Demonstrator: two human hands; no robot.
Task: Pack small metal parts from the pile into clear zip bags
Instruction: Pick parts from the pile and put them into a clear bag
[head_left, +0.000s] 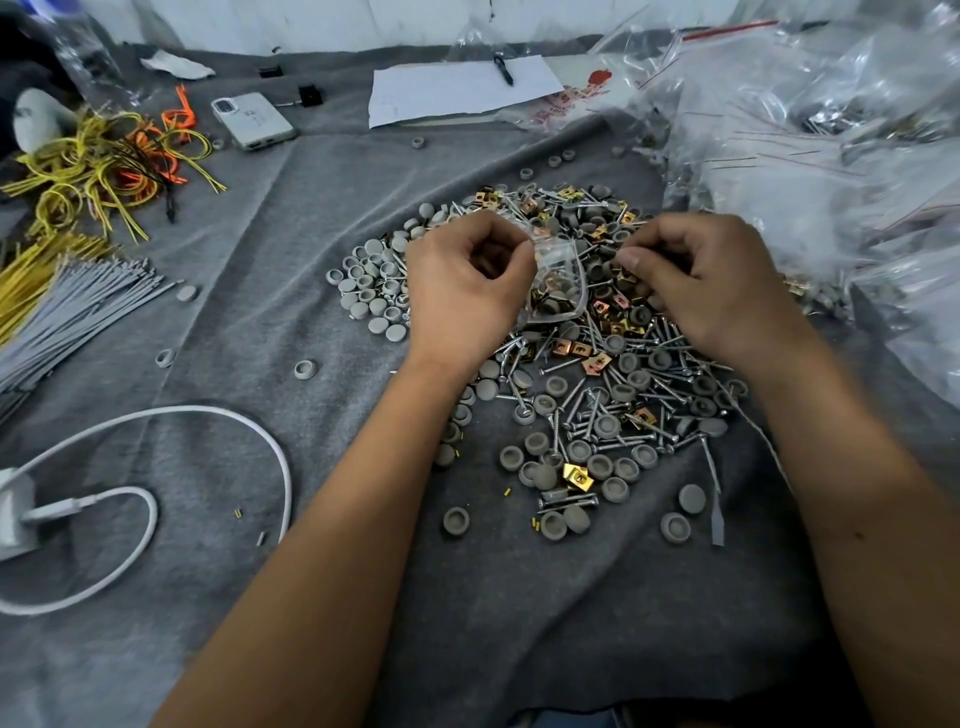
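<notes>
Fingers (511, 249) of the left hand (462, 283) pinch a part-filled clear zip bag (558, 283) above the pile (597, 374), while the right hand (711, 280) curls, pinching its far edge

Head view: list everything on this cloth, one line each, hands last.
zip bag: one, clear, partly filled, held between both hands over the pile
pile of parts: many; silver screws, grey caps, gold clips; centre
grey cloth: one, covers the work surface
bagged heap: many, clear with red strips, right
cable ties: bundle, grey, left
wires: tangle, yellow and orange, far left
phone: one, white, far left of centre
paper: one sheet, white, far centre
pen: one, black, on the paper
charger cable: one, white, near left
left hand: pinches the bag
right hand: pinches the bag's other side
</notes>
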